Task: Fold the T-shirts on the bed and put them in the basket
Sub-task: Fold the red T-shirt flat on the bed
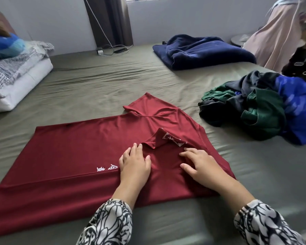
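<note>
A dark red T-shirt [74, 149] with white print lies spread across the olive bed sheet [95, 89], its hem to the left and its collar to the right. One sleeve is folded in over the body. My left hand [134, 165] rests flat on the shirt near the folded sleeve, fingers straight. My right hand [200, 165] presses on the cloth just right of it, fingers spread and slightly bent, by the collar. A heap of unfolded shirts [265, 106], green, black and blue, lies at the right. No basket is in view.
A folded navy blanket [200, 52] lies at the far right of the bed. Pillows and a striped cover [14, 73] are stacked at the far left. A charger and cables [111, 50] lie by the wall. A pink hanging cloth and a dark bag [302, 66] stand at the right edge.
</note>
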